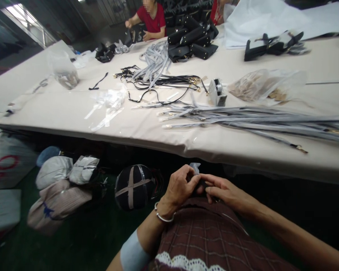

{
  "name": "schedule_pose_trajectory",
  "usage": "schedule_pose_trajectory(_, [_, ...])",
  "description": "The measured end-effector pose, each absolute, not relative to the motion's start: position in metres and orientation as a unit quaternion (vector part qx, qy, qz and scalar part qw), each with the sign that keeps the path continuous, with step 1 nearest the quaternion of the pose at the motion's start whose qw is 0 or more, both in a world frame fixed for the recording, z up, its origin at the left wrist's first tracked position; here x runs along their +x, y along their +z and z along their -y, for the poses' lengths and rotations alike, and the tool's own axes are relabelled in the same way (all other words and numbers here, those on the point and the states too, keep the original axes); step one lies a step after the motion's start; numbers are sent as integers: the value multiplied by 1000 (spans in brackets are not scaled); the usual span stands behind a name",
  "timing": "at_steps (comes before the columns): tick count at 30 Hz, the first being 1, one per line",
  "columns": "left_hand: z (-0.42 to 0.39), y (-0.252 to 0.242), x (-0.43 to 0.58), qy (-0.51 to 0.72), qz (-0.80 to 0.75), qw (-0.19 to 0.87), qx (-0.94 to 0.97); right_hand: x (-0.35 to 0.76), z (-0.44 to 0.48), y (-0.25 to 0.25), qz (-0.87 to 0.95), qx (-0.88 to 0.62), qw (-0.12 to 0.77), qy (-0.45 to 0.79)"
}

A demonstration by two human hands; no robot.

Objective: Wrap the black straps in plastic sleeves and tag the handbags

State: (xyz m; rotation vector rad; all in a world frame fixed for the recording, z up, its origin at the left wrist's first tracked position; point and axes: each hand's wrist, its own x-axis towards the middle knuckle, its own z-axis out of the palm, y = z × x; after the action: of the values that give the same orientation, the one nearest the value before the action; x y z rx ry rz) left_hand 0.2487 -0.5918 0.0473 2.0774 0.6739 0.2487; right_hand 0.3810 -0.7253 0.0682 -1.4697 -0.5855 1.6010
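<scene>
Both my hands meet in my lap below the table edge. My left hand [180,186] is closed, its fingers pinching a small grey wrapped strap end [196,168] that sticks up between the hands. My right hand [224,191] is closed too, fingers pressed on the same dark strap piece from the right. A silver bangle sits on my left wrist. On the table above lies a bundle of grey wrapped straps [251,119] running to the right.
The long cream table [73,113] carries black straps [158,81], black bags [192,39], plastic bags [260,86], a tape dispenser [217,91]. Another person in a red shirt [152,19] works at the far end. Bags and a helmet [135,186] lie on the floor at left.
</scene>
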Motion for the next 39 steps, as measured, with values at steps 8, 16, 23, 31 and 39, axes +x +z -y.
schedule_pose_trajectory(8, [597, 34, 239, 79, -258, 331, 904, 376, 726, 46, 148, -599, 502, 606])
schedule_pose_trajectory(16, [603, 48, 242, 62, -250, 421, 869, 374, 733, 35, 287, -704, 405, 508])
schedule_pose_trajectory(23, [600, 29, 243, -43, -281, 583, 761, 381, 738, 37, 299, -683, 406, 529])
schedule_pose_trajectory(31, [608, 23, 240, 98, -229, 533, 809, 386, 742, 33, 136, -667, 437, 588])
schedule_pose_trajectory(39, [617, 24, 239, 118, -253, 495, 823, 370, 745, 30, 15, -524, 591, 613])
